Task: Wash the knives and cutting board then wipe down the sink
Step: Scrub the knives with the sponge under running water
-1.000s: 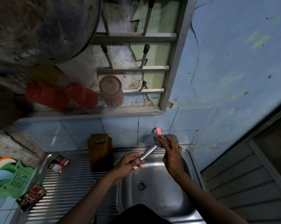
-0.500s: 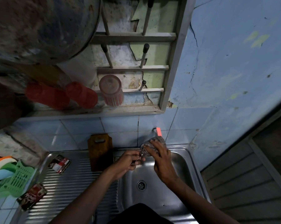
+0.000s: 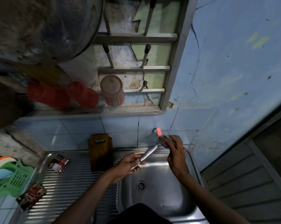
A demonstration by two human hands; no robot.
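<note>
Two hands work over the sink (image 3: 160, 199). Left hand (image 3: 126, 165) has its grip curled round the knife (image 3: 148, 153) handle above the basin. Right hand (image 3: 176, 152) squeezes a scrubber (image 3: 164, 140) on the blade tip. Behind the sink's left side leans the cutting board (image 3: 101, 152).

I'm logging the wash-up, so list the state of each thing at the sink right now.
Knife: held over the basin by the left hand.
Scrubber: gripped by the right hand, at the knife's far end.
Cutting board: upright against the tiles.
Striped cup: upside down on the rack.
</note>
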